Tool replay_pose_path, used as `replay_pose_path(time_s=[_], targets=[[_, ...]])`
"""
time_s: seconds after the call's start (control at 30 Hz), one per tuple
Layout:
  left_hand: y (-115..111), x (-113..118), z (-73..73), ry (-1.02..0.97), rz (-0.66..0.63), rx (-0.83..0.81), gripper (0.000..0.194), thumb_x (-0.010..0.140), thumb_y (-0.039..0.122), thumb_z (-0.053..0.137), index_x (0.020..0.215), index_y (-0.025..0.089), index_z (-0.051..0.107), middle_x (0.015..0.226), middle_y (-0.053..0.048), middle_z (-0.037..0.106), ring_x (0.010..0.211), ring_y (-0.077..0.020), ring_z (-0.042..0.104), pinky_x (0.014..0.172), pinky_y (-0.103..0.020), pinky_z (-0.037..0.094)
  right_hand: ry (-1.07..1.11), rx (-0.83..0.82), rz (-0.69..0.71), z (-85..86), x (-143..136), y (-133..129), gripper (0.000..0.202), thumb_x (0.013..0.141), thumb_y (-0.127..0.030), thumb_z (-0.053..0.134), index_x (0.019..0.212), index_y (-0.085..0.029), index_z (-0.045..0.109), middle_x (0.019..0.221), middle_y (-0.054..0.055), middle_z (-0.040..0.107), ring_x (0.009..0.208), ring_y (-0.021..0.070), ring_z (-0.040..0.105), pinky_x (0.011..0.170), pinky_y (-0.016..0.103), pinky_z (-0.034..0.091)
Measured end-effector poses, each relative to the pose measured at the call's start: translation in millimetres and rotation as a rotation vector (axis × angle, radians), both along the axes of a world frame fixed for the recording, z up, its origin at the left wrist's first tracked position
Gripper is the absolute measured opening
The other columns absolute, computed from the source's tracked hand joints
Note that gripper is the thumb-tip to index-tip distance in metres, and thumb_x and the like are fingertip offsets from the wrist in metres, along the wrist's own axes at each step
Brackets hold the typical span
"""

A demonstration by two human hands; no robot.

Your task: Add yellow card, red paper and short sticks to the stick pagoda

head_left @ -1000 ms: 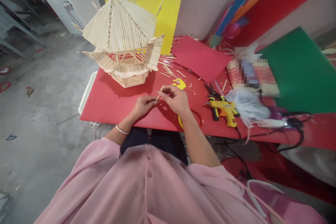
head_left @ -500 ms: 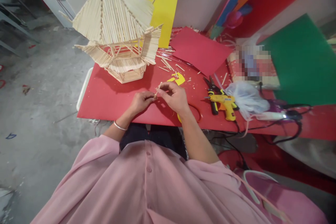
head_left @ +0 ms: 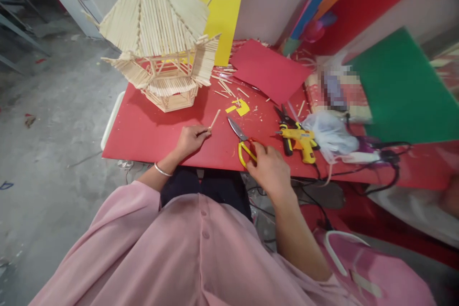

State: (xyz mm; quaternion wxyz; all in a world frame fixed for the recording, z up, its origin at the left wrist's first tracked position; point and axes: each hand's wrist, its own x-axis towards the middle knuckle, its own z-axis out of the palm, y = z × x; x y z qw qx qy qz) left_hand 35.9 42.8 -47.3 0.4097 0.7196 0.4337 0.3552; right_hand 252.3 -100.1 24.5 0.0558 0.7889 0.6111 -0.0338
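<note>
My left hand (head_left: 191,142) is closed in a pinch just above the red tabletop, with a thin wooden stick (head_left: 215,118) poking up from its fingertips. My right hand (head_left: 270,168) has its fingers closed round the handles of a pair of scissors (head_left: 243,142) near the front edge. The handles are yellow and red, and the blades point away and to the left. Behind my left hand stands a model pavilion (head_left: 163,24) built of wooden sticks, with a pointed roof. Scraps of yellow paper (head_left: 243,107) lie beyond the scissor tips.
Right of the scissors lie a yellow glue gun (head_left: 303,142), black-and-yellow pliers (head_left: 287,138) and a clear plastic bag (head_left: 328,134). Red card (head_left: 268,69) and loose sticks (head_left: 225,87) are at the back. A green sheet (head_left: 401,91) is at the right; cables hang below the edge.
My right hand has left the stick, moved right and toward me, and taken hold of the scissors by the handles. My left hand stays in place with the stick.
</note>
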Motion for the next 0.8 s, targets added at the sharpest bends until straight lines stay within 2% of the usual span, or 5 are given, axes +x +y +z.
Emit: replay_pose_path(time_s=[0.3, 0.43, 0.53, 0.63, 0.8], targets=[[-3, -2, -0.2, -0.140, 0.102, 0.000, 0.018, 0.083, 0.031, 0.066, 0.078, 0.019, 0.079, 0.081, -0.004, 0.080, 0.075, -0.0197, 0.074, 0.072, -0.030, 0.058, 0.188, 0.076, 0.012, 5.5, 6, 14, 0.048, 0.092, -0.033, 0.055, 0.138, -0.020, 0.059, 0.119, 0.014, 0.071, 0.109, 0.0292, 0.068, 0.082, 0.035, 0.053], [-4, -1, 4.3, -0.214, 0.105, -0.058, 0.020, 0.080, 0.035, 0.066, 0.073, 0.018, 0.075, 0.072, -0.004, 0.075, 0.067, -0.0172, 0.071, 0.067, -0.028, 0.058, 0.435, 0.253, -0.104, 28.8, 53, 15, 0.041, 0.093, -0.044, 0.053, 0.124, -0.024, 0.070, 0.111, 0.007, 0.078, 0.096, 0.0237, 0.072, 0.087, 0.036, 0.054], [-5, 5, 11.3, -0.294, 0.122, -0.146, 0.021, 0.078, 0.038, 0.069, 0.073, 0.017, 0.074, 0.074, -0.004, 0.074, 0.070, -0.0171, 0.071, 0.068, -0.029, 0.060, 0.320, 0.345, -0.300, 46.5, 98, 13, 0.040, 0.090, -0.042, 0.054, 0.119, -0.023, 0.073, 0.107, 0.008, 0.079, 0.098, 0.0271, 0.072, 0.089, 0.039, 0.052], [-7, 15, 19.2, -0.345, 0.122, -0.218, 0.021, 0.074, 0.038, 0.072, 0.075, 0.017, 0.075, 0.079, -0.004, 0.075, 0.073, -0.0176, 0.072, 0.071, -0.031, 0.063, 0.165, 0.175, -0.357, 49.6, 123, 10, 0.047, 0.084, -0.036, 0.058, 0.126, -0.021, 0.070, 0.118, 0.012, 0.076, 0.108, 0.0326, 0.070, 0.088, 0.041, 0.051], [-12, 36, 23.5, -0.373, 0.116, -0.264, 0.024, 0.071, 0.040, 0.075, 0.070, 0.016, 0.074, 0.078, -0.005, 0.075, 0.072, -0.0178, 0.072, 0.071, -0.032, 0.065, 0.013, -0.065, -0.455, 17.8, 122, 7, 0.050, 0.085, -0.035, 0.056, 0.129, -0.014, 0.067, 0.124, 0.023, 0.070, 0.110, 0.0387, 0.068, 0.078, 0.042, 0.049]])
